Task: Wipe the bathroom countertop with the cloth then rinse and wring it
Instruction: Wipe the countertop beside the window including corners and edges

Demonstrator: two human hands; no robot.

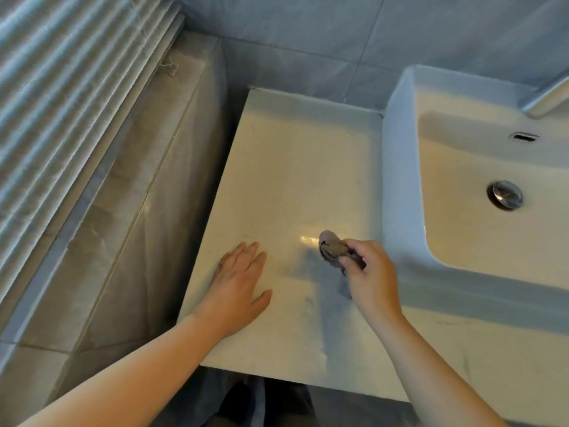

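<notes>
Note that you hold the cloth (334, 249), a small grey-brown rag bunched into a tight wad, pinched in your right hand (369, 272) low at the front right part of the countertop (292, 167), a pale, glossy flat slab showing a bright glint beside the wad.

Soft daylight, countertop (295, 167) glare, wide-angle warp.
</notes>
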